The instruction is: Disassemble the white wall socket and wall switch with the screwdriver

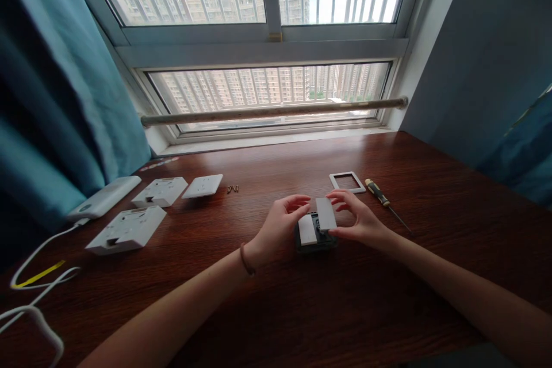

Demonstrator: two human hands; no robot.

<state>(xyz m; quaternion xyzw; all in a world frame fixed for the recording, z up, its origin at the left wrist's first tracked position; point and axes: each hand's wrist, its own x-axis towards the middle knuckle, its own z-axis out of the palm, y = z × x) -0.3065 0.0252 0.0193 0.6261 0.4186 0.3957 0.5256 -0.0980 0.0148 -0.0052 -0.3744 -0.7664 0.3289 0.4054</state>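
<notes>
A light switch with a dark housing point(318, 245) lies on the table before me. One white rocker plate point(307, 229) sits on its left half. My right hand point(354, 219) pinches a second white rocker plate point(326, 214) between thumb and fingers. That plate is tilted over the right half of the housing, where some dark inner parts show. My left hand point(282, 223) is curled at the left and far side of the switch and seems to steady it. Its fingertips partly hide the housing's far edge.
A white square frame point(359, 190) and a screwdriver point(379, 194) lie beyond my right hand. Several screws point(233, 189), a white socket panel point(202, 186), two white boxes point(129, 233) and a white device point(106, 195) with a cable point(47, 237) lie at left. A window stands behind.
</notes>
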